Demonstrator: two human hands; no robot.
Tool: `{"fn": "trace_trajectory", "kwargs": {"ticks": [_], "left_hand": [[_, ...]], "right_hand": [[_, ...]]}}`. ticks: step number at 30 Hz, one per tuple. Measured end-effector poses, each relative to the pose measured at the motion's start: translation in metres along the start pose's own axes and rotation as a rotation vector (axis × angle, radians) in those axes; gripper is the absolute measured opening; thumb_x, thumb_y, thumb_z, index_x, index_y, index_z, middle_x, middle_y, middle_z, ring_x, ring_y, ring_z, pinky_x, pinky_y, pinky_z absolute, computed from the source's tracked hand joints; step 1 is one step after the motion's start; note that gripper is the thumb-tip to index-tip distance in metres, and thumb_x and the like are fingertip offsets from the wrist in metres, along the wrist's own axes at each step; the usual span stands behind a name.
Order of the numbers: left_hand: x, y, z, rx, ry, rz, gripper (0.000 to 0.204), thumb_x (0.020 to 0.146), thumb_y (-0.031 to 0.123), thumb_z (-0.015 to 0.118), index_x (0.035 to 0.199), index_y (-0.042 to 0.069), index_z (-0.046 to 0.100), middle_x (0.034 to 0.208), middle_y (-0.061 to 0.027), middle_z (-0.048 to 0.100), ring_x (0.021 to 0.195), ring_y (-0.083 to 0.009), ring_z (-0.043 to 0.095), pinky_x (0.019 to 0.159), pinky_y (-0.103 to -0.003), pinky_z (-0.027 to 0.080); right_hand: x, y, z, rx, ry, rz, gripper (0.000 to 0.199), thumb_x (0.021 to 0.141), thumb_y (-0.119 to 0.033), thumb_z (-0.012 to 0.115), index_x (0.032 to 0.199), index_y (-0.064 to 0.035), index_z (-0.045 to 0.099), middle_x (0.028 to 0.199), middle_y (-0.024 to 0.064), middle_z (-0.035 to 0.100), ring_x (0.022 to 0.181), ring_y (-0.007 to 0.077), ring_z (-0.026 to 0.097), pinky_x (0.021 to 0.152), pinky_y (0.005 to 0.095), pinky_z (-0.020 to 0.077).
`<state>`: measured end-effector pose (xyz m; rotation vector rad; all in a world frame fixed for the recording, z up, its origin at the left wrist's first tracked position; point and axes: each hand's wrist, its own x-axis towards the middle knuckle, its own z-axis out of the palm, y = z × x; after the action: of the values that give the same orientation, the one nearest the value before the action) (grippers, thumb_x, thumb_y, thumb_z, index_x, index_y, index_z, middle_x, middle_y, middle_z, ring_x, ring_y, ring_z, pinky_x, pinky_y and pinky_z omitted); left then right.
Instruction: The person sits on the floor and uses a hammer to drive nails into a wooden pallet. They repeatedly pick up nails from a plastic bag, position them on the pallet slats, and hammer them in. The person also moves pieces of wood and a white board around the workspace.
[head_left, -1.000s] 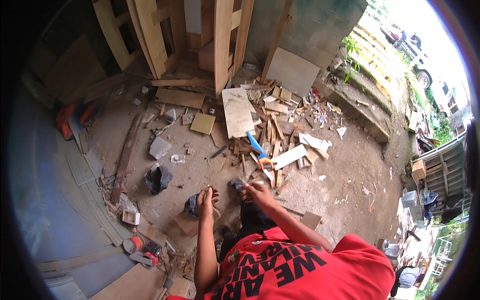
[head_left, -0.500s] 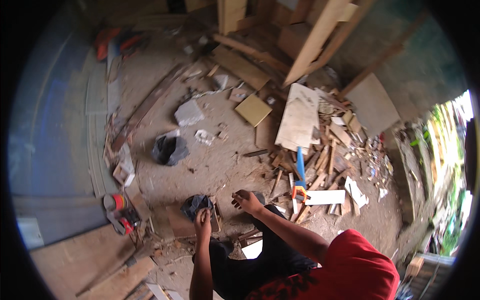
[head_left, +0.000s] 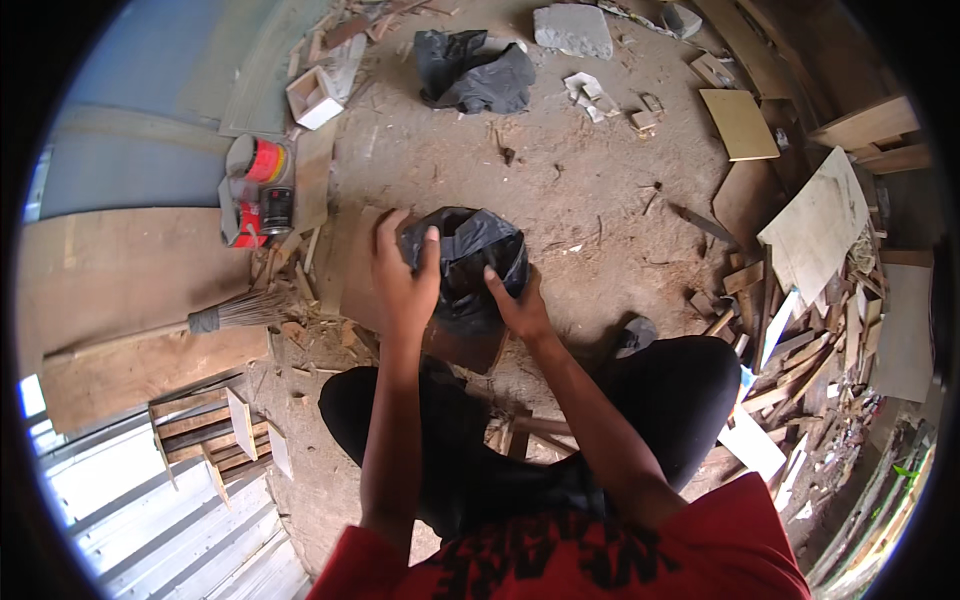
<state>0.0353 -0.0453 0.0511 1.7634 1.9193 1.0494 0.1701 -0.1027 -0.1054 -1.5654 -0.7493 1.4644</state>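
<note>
A black plastic bag sits on the dirt floor just in front of my knees, its mouth gaping upward. My left hand grips the bag's left rim, thumb hooked over the edge. My right hand holds the bag's right lower side with the fingers curled into the plastic. Both forearms reach forward from the lower edge over my black trousers. What lies inside the bag is too dark to make out.
A second crumpled black bag lies farther ahead by a grey stone slab. Red and black cans stand at the left near a straw broom. Wood offcuts and boards pile up at the right.
The view has swung down and closer to the ground. Both hands, earlier just reaching the bag, now hold it on either side.
</note>
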Motion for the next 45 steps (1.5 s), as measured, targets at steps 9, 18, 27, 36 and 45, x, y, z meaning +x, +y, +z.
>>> {"fn": "trace_trajectory", "kwargs": {"ticks": [9, 18, 27, 36, 45], "left_hand": [[-0.055, -0.151, 0.002, 0.423, 0.547, -0.646, 0.065, 0.090, 0.053, 0.064, 0.130, 0.002, 0.058, 0.128, -0.0194, 0.062, 0.118, -0.0425, 0.057, 0.101, -0.052, 0.044], [-0.117, -0.156, 0.058, -1.191, 0.039, -1.083, 0.052, 0.106, 0.036, 0.042, 0.152, 0.013, 0.034, 0.147, -0.0182, 0.042, 0.139, -0.0374, 0.039, 0.112, -0.064, 0.034], [-0.132, -0.070, 0.083, -0.706, -0.603, -0.867, 0.064, 0.104, 0.039, 0.048, 0.152, 0.002, 0.028, 0.153, -0.0203, 0.038, 0.140, -0.0363, 0.039, 0.107, -0.059, 0.043], [-0.110, 0.022, 0.088, -0.152, -0.834, -0.424, 0.058, 0.093, 0.051, 0.064, 0.125, 0.004, 0.061, 0.114, -0.0138, 0.070, 0.102, -0.0271, 0.067, 0.090, -0.053, 0.051], [-0.046, 0.230, 0.017, 0.132, -0.753, 0.713, 0.039, 0.096, 0.035, 0.064, 0.112, -0.001, 0.068, 0.106, -0.0090, 0.071, 0.100, -0.0189, 0.065, 0.090, -0.032, 0.050]], "right_hand": [[-0.047, 0.040, -0.009, 0.112, -0.264, -0.001, 0.072, 0.087, -0.042, 0.076, 0.132, 0.0075, 0.050, 0.120, 0.0174, 0.062, 0.107, 0.0257, 0.061, 0.093, 0.0376, 0.0480], [0.000, 0.016, -0.055, 0.240, -0.281, -0.170, 0.051, 0.091, -0.021, 0.073, 0.128, 0.0091, 0.054, 0.118, 0.0164, 0.063, 0.109, 0.0261, 0.059, 0.097, 0.0366, 0.0452], [0.039, 0.000, -0.149, -0.348, 0.207, -0.307, 0.041, 0.090, -0.030, 0.071, 0.115, 0.0017, 0.068, 0.103, 0.0203, 0.072, 0.096, 0.0300, 0.071, 0.083, 0.0392, 0.0530], [-0.011, -0.013, -0.162, -0.283, 0.398, -0.447, 0.046, 0.083, -0.029, 0.074, 0.112, 0.0062, 0.067, 0.104, 0.0294, 0.069, 0.100, 0.0412, 0.068, 0.086, 0.0447, 0.0541], [-0.050, -0.102, -0.218, 0.363, 0.329, -0.547, 0.031, 0.097, -0.019, 0.063, 0.112, 0.0068, 0.067, 0.103, 0.0151, 0.072, 0.089, 0.0222, 0.068, 0.077, 0.0350, 0.0546]]}}
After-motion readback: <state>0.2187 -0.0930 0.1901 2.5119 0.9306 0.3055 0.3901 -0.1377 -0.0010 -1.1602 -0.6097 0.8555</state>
